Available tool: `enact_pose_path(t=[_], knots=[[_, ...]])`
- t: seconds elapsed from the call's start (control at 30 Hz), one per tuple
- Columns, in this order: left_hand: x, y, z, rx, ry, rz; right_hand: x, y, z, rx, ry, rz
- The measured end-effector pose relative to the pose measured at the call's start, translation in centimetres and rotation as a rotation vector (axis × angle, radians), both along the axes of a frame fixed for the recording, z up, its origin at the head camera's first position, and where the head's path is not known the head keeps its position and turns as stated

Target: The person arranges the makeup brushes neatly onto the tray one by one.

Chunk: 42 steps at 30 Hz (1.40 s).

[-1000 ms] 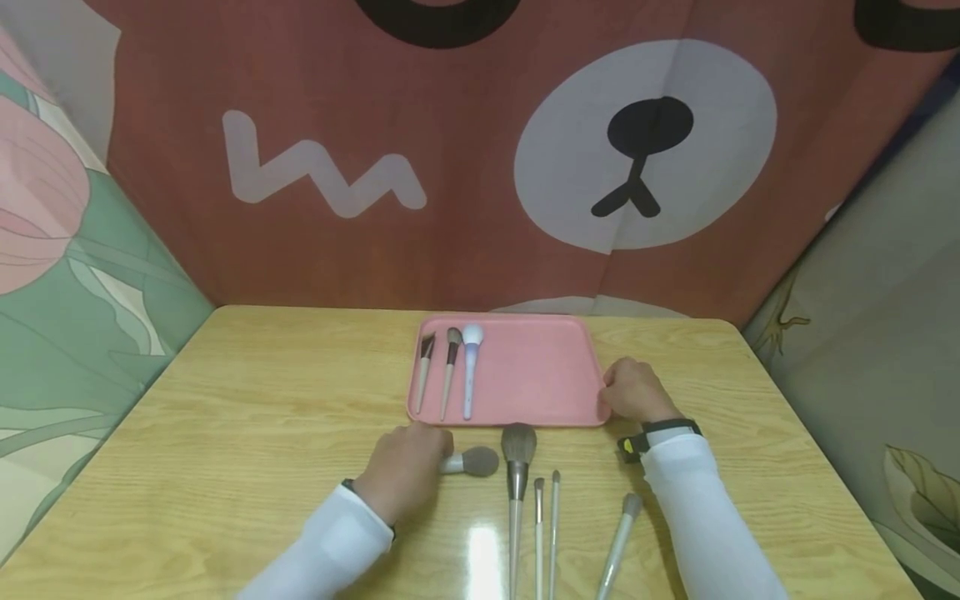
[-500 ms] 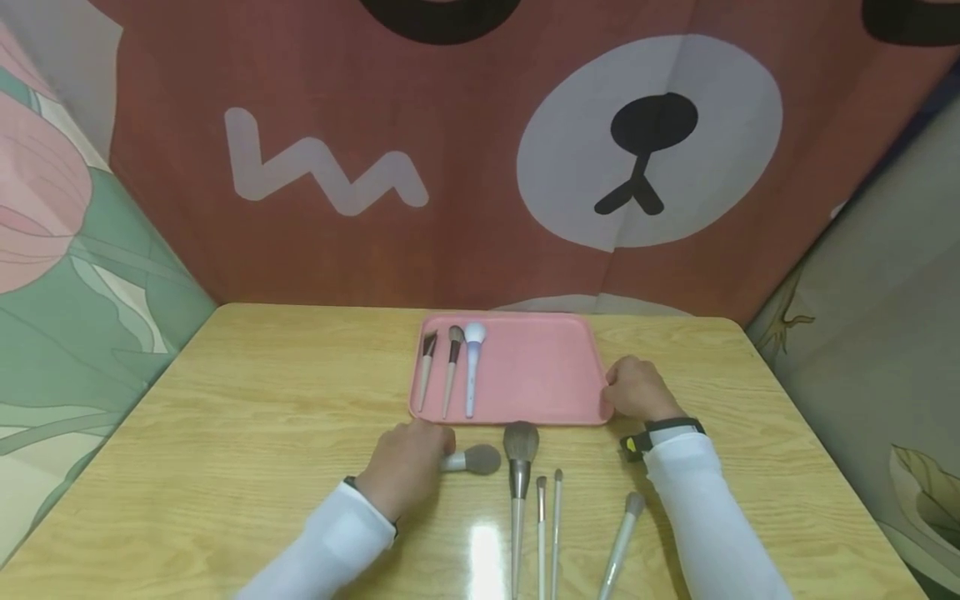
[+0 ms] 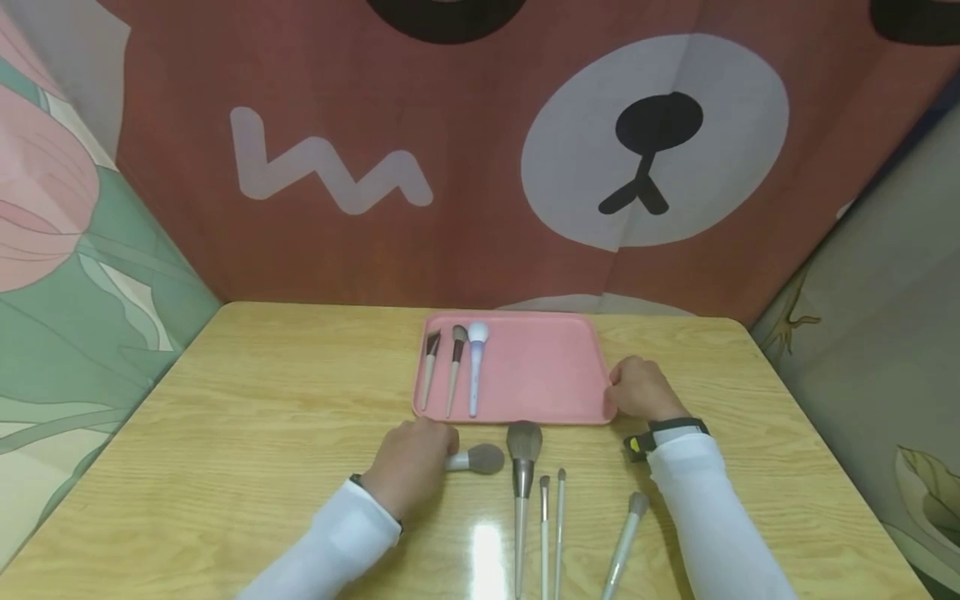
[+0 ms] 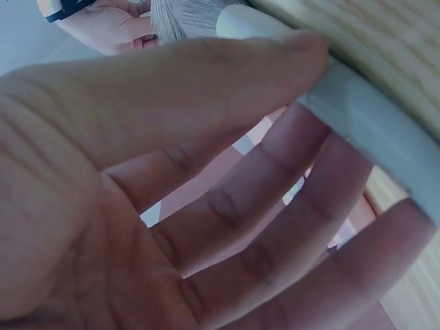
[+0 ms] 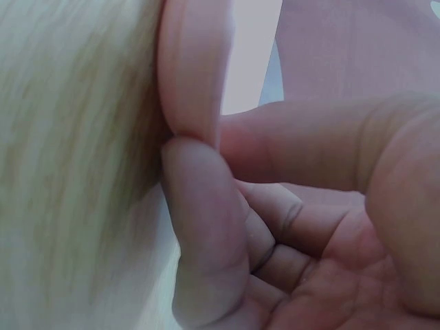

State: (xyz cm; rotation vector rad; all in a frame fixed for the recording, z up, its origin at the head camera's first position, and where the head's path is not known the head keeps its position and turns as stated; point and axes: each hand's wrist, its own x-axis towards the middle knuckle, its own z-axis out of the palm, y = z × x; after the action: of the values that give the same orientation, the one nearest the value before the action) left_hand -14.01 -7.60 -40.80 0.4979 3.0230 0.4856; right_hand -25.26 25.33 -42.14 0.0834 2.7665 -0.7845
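Note:
My left hand [image 3: 411,462] holds a makeup brush [image 3: 483,458] with a grey-brown head, lying sideways just in front of the pink tray [image 3: 543,367]. In the left wrist view, the thumb and fingertips are against its pale handle [image 4: 378,124], close over the wood. At the tray's front right corner, my right hand [image 3: 641,390] pinches the rim [image 5: 196,69] between thumb and index finger. On the tray's left side lie an angled makeup brush [image 3: 431,367], a dark-ferruled makeup brush [image 3: 455,371] and a white-headed makeup brush [image 3: 476,367] with a bluish handle.
Between the arms lie a large fluffy makeup brush [image 3: 522,467], two thin makeup brushes [image 3: 544,517] and a slanted makeup brush [image 3: 624,546]. The wooden table [image 3: 300,375] ends at a reddish-brown cloth backdrop [image 3: 337,258] with a bear print. Patterned cloths hang on both sides.

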Motion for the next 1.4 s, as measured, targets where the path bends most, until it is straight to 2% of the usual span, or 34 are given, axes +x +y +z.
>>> enact_pose_path(t=[0.8,1.03,1.4], knots=[[-0.06,0.19,0.07,0.008,0.000,-0.003,-0.05,0.11,0.04,0.003,-0.012,-0.017],[-0.03,0.19,0.30,0.001,-0.020,-0.007,0.15,0.09,0.15,0.000,-0.005,-0.012],[0.07,-0.31,0.47,0.010,-0.017,-0.002,0.03,-0.01,-0.29,-0.018,0.006,-0.008]])
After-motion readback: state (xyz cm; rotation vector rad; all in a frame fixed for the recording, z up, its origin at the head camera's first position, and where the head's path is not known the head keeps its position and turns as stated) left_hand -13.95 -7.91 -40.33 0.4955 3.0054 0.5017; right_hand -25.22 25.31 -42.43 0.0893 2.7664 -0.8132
